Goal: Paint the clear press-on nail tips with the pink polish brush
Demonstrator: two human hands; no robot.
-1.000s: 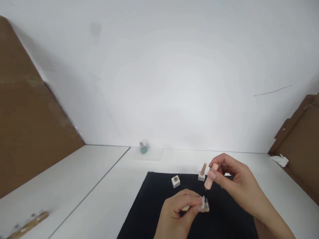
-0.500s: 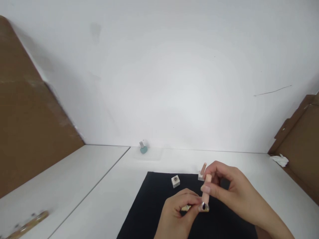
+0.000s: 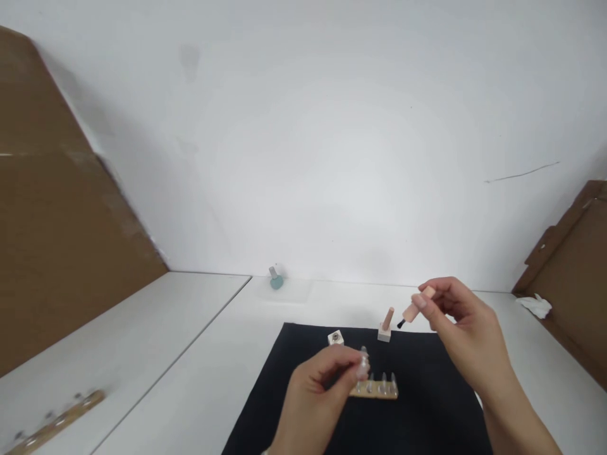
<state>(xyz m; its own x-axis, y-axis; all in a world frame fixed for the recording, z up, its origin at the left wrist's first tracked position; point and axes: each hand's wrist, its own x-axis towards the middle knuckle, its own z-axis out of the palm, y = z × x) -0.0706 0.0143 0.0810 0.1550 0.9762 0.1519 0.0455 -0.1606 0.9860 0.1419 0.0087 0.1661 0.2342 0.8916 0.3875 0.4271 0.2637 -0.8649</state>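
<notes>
Pinch grips above black mat (image 3: 427, 404).
Left hand (image 3: 313, 392) holds clear false nail (image 3: 363, 370); right hand (image 3: 467, 328) holds peach-capped polish brush (image 3: 416, 304).

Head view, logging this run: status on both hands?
Left hand pinching clear nail tip. Right hand holding peach-handled polish brush. Wooden tip strip on black mat; white block beyond it.
</notes>
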